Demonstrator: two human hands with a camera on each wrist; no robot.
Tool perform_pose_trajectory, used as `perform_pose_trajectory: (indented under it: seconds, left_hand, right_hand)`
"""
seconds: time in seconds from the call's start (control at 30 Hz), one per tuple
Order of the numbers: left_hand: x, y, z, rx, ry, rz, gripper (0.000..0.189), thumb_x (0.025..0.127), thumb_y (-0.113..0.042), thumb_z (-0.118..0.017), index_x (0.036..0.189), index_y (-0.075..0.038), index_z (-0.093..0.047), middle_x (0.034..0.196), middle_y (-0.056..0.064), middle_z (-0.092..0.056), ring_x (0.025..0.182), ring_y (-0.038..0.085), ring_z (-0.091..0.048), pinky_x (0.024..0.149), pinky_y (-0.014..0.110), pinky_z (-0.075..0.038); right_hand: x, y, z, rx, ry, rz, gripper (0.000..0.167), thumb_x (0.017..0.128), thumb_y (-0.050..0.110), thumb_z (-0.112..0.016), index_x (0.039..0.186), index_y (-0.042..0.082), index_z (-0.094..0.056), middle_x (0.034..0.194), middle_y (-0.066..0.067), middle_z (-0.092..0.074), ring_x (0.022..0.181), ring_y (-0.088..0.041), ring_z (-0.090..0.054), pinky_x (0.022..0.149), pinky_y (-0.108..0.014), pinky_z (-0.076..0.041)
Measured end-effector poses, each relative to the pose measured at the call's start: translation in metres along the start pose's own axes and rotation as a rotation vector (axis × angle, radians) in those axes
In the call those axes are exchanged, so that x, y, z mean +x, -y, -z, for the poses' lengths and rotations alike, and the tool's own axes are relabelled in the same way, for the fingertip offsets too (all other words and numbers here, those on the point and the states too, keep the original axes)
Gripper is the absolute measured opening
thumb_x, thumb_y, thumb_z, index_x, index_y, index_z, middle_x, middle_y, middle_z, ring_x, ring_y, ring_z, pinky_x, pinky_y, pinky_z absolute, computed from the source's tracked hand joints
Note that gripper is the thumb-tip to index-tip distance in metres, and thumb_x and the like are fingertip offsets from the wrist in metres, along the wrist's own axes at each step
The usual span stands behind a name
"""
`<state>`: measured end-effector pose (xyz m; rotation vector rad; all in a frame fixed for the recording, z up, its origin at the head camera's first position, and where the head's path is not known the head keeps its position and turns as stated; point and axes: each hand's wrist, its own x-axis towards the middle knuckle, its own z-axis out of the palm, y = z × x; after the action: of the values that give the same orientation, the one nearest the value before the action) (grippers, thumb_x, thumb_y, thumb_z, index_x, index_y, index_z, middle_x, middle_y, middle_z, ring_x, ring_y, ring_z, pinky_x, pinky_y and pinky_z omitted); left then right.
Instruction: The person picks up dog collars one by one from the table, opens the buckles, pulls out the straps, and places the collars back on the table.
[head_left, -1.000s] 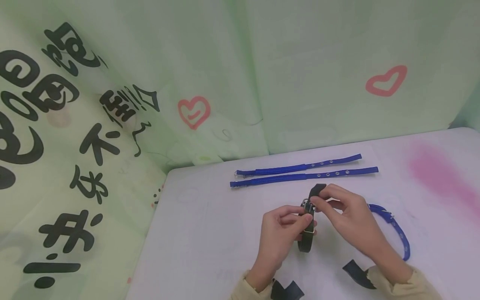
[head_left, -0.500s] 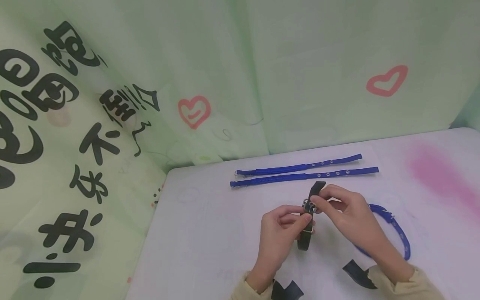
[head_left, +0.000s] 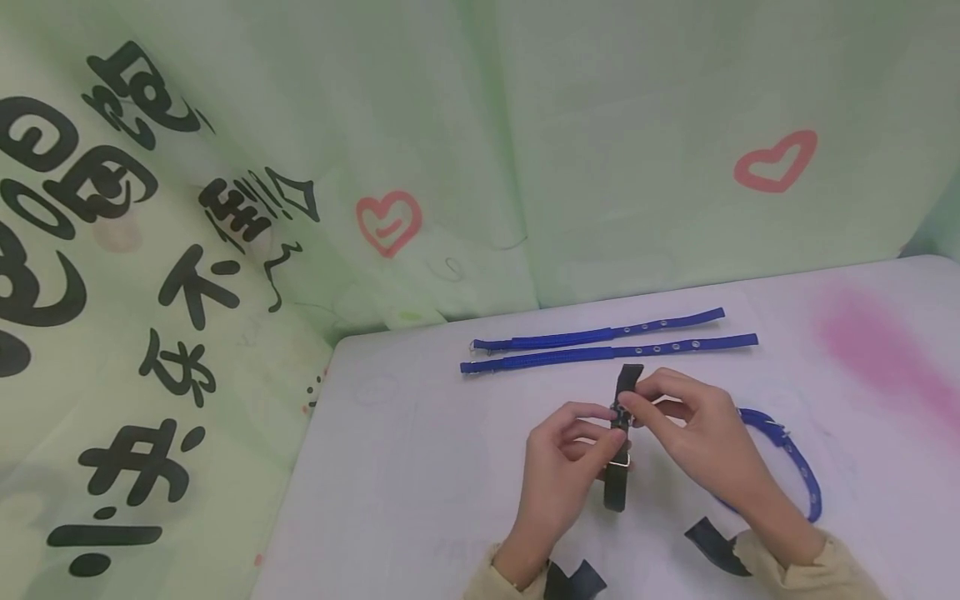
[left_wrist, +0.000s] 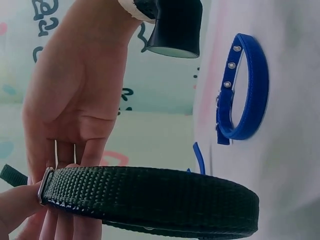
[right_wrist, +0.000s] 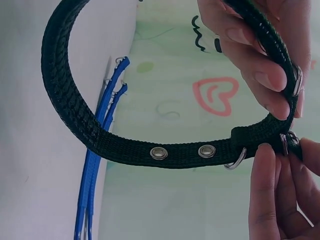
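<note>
A dark pet collar (head_left: 615,487), closed into a loop, is held up in front of me over the table. My left hand (head_left: 558,467) pinches it near the metal buckle, thumb on the near side. With thumb and fingers, my right hand (head_left: 701,437) grips the strap just above, by the metal fittings. The collar's free end (head_left: 629,377) sticks up past the right fingertips. In the right wrist view, eyelets (right_wrist: 159,153) and a metal D-ring (right_wrist: 236,159) show on the strap. Fingers partly hide the buckle.
Two blue collars (head_left: 562,360) lie straight, side by side, at the back of the white table (head_left: 390,467). Another blue collar (head_left: 798,462), buckled into a loop, lies right of my right hand. A green curtain (head_left: 615,167) hangs behind the table.
The collar has turned slightly, its free end now more upright and its lower loop a little further right. The left fingers have shifted a bit; the right hand stays nearly in place.
</note>
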<state>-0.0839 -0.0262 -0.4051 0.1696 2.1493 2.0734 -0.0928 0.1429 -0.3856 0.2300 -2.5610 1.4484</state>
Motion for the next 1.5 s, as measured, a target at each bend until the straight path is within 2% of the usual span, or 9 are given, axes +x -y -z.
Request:
perform_pose_trajectory:
  seconds: [0.1, 0.2, 0.43, 0.67, 0.87, 1.03, 1.2, 1.3, 1.5]
  left_hand:
    - [0.001, 0.001, 0.001, -0.002, 0.028, -0.002, 0.018, 0.091, -0.018, -0.073, 0.108, -0.017, -0.07, 0.09, 0.007, -0.075, 0.07, 0.007, -0.073, 0.067, 0.025, -0.06]
    - [0.001, 0.001, 0.002, 0.001, 0.05, -0.009, 0.017, 0.091, -0.017, -0.073, 0.108, -0.015, -0.071, 0.091, 0.008, -0.075, 0.071, 0.006, -0.073, 0.066, 0.025, -0.06]
    - [0.002, 0.001, 0.003, 0.024, 0.069, -0.016, 0.015, 0.091, -0.016, -0.073, 0.105, -0.014, -0.07, 0.091, 0.005, -0.074, 0.072, 0.007, -0.072, 0.065, 0.025, -0.06]
    - [0.002, 0.0, 0.007, 0.128, 0.086, -0.105, 0.015, 0.091, -0.018, -0.073, 0.104, -0.013, -0.072, 0.098, 0.003, -0.073, 0.077, 0.002, -0.069, 0.066, 0.023, -0.06]
    - [0.001, -0.008, 0.008, 0.27, 0.009, -0.107, 0.026, 0.083, -0.028, -0.081, 0.105, -0.018, -0.074, 0.099, -0.005, -0.074, 0.082, 0.0, -0.068, 0.07, 0.018, -0.058]
    - [0.0, -0.013, 0.005, 0.448, -0.072, -0.127, 0.033, 0.08, -0.031, -0.083, 0.11, -0.018, -0.075, 0.097, -0.005, -0.076, 0.081, -0.002, -0.068, 0.068, 0.012, -0.054]
    - [0.0, -0.016, 0.003, 0.599, -0.085, -0.162, 0.026, 0.084, -0.027, -0.081, 0.107, -0.016, -0.078, 0.094, -0.005, -0.077, 0.077, -0.002, -0.068, 0.065, 0.008, -0.051]
    - [0.0, -0.017, 0.004, 0.614, -0.068, -0.177, 0.022, 0.086, -0.023, -0.079, 0.106, -0.014, -0.078, 0.095, -0.004, -0.077, 0.077, -0.001, -0.068, 0.065, 0.007, -0.051]
    - [0.002, -0.013, 0.011, 0.569, -0.059, -0.17, 0.022, 0.088, -0.022, -0.074, 0.109, -0.015, -0.078, 0.104, -0.003, -0.076, 0.085, 0.003, -0.071, 0.068, 0.01, -0.054]
  right_hand:
    - [0.0, 0.0, 0.0, -0.007, -0.004, 0.004, 0.011, 0.095, 0.026, -0.069, 0.092, 0.016, -0.073, 0.087, 0.007, -0.068, 0.088, 0.0, -0.062, 0.084, -0.029, -0.059]
    - [0.0, -0.001, 0.0, -0.015, -0.006, 0.01, 0.011, 0.095, 0.026, -0.069, 0.091, 0.017, -0.073, 0.086, 0.008, -0.068, 0.087, 0.001, -0.063, 0.083, -0.019, -0.057]
    - [0.0, 0.0, 0.0, 0.003, -0.013, 0.032, 0.01, 0.094, 0.025, -0.07, 0.089, 0.017, -0.073, 0.084, 0.009, -0.069, 0.085, -0.001, -0.063, 0.081, -0.014, -0.054]
    - [0.001, -0.002, 0.0, -0.016, -0.055, 0.12, 0.006, 0.089, 0.017, -0.075, 0.084, 0.019, -0.073, 0.079, 0.012, -0.067, 0.078, -0.001, -0.062, 0.076, -0.006, -0.051]
    - [0.001, -0.002, -0.001, -0.091, -0.112, 0.219, 0.017, 0.081, 0.007, -0.082, 0.082, 0.022, -0.073, 0.078, 0.015, -0.065, 0.074, 0.001, -0.062, 0.069, -0.006, -0.051]
    - [0.001, -0.002, -0.004, -0.098, -0.135, 0.268, 0.021, 0.077, 0.004, -0.084, 0.082, 0.021, -0.074, 0.078, 0.015, -0.065, 0.072, 0.0, -0.061, 0.065, -0.008, -0.05]
    - [0.0, -0.003, -0.006, -0.086, -0.146, 0.299, 0.023, 0.075, 0.002, -0.084, 0.081, 0.021, -0.073, 0.077, 0.016, -0.064, 0.07, 0.0, -0.059, 0.063, -0.008, -0.047]
    - [0.0, -0.003, -0.007, -0.084, -0.131, 0.307, 0.024, 0.075, 0.002, -0.084, 0.082, 0.021, -0.073, 0.079, 0.015, -0.064, 0.07, 0.001, -0.058, 0.063, -0.009, -0.048]
    - [0.001, 0.001, -0.001, -0.135, -0.111, 0.317, 0.023, 0.075, 0.005, -0.085, 0.089, 0.019, -0.073, 0.084, 0.014, -0.066, 0.076, -0.003, -0.057, 0.067, -0.008, -0.047]
